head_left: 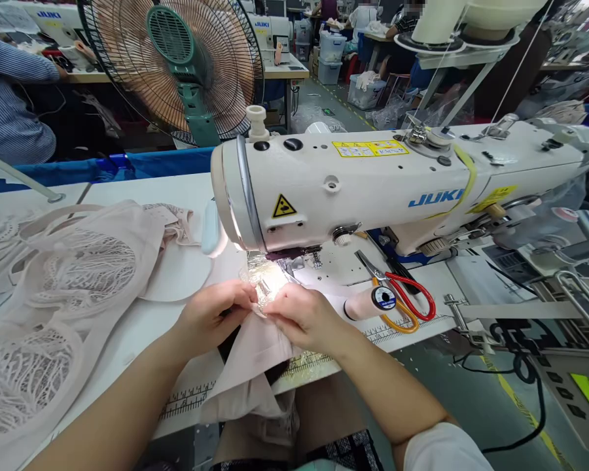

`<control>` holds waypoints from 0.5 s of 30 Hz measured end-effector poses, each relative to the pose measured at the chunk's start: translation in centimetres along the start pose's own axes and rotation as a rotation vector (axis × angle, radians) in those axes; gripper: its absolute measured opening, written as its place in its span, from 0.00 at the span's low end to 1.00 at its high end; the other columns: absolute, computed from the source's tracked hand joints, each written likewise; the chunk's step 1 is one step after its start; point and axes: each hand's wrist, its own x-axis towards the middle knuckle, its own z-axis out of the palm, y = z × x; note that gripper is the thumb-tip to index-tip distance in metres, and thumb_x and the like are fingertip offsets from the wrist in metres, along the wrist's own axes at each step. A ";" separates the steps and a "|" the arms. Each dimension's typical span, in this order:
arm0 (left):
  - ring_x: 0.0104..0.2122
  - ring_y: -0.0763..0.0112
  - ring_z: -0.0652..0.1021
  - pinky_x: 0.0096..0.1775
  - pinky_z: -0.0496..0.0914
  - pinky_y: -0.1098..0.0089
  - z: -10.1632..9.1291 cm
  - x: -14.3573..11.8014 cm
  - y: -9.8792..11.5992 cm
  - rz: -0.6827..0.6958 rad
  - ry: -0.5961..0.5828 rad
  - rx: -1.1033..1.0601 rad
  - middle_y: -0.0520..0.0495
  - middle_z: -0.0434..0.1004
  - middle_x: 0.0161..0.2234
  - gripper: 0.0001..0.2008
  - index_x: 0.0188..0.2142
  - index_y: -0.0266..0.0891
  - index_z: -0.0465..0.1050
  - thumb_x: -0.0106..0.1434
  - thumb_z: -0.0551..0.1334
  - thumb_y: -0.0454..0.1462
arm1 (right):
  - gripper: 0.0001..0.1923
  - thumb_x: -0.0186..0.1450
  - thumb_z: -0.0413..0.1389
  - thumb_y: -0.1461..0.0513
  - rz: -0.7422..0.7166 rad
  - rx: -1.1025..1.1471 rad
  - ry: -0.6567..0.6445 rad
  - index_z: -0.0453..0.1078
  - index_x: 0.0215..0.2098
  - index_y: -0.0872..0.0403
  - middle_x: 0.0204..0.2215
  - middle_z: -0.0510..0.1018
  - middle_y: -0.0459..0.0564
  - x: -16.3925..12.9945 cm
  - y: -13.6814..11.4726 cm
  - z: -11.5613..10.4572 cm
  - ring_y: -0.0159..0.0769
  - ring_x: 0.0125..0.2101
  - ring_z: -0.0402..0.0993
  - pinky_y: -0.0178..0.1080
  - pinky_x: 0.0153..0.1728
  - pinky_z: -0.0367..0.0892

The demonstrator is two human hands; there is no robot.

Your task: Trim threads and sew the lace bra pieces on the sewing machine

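Observation:
Both my hands pinch a pale pink fabric piece (255, 350) in front of the sewing machine (299, 190). My left hand (213, 314) grips its left side, thumb and fingers pressed together. On the other side my right hand (307, 314) is closed on the same cloth. Bright lamplight falls on the part between my fingers, close to the needle area, and washes out its detail. The fabric's lower end hangs over the table edge toward my lap. Left of my hands lie pale pink lace bras (88, 261) in a heap.
Right of my hands lie a thread spool (368, 304), red-handled scissors (412, 294) and an orange-handled pair (402, 317). A measuring tape (191, 399) runs along the table edge. Behind the table stands a large fan (177, 65). A person in a striped sleeve (14, 72) sits at the far left.

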 end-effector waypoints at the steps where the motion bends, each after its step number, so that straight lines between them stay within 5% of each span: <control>1: 0.33 0.79 0.74 0.40 0.69 0.78 0.0 0.0 0.0 0.001 -0.002 -0.009 0.50 0.73 0.30 0.05 0.26 0.36 0.65 0.54 0.55 0.28 | 0.10 0.61 0.47 0.64 0.007 -0.011 -0.001 0.70 0.34 0.55 0.27 0.69 0.49 0.0 0.0 -0.1 0.30 0.28 0.65 0.31 0.27 0.61; 15: 0.33 0.81 0.73 0.35 0.70 0.78 0.6 0.4 -0.5 0.139 0.003 -0.141 0.50 0.69 0.31 0.09 0.27 0.34 0.61 0.53 0.55 0.21 | 0.11 0.59 0.45 0.65 -0.069 -0.097 0.047 0.68 0.25 0.57 0.21 0.63 0.47 -0.1 0.4 0.3 0.26 0.21 0.56 0.29 0.20 0.53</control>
